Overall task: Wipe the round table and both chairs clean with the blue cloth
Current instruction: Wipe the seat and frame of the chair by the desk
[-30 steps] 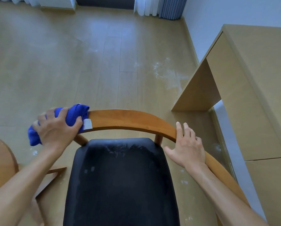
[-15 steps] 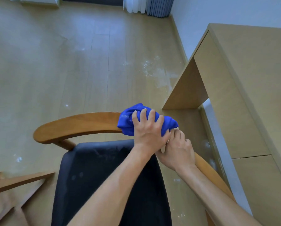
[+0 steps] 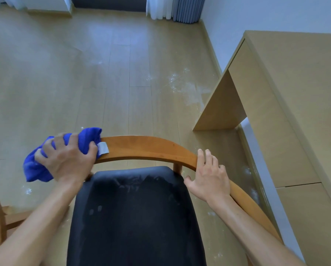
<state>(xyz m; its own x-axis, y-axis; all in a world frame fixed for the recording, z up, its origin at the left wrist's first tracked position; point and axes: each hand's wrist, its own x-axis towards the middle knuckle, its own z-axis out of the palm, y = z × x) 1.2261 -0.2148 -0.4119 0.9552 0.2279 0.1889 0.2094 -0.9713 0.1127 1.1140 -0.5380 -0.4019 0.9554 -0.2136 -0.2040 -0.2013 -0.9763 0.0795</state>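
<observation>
On the chair [image 3: 149,148] rail, my left hand [image 3: 68,160] grips the cloth [image 3: 38,169]. My right hand [image 3: 208,177] rests flat, fingers straight. The cloth hides the rail's left end.

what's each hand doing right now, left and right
Left hand: closed, gripping the blue cloth on the chair's wooden backrest.
Right hand: open, fingers resting on the backrest, holding nothing.

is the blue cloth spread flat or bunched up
Bunched up: the blue cloth is a wad gripped by the left hand against the chair's wooden backrest, its white tag poking out.
</observation>
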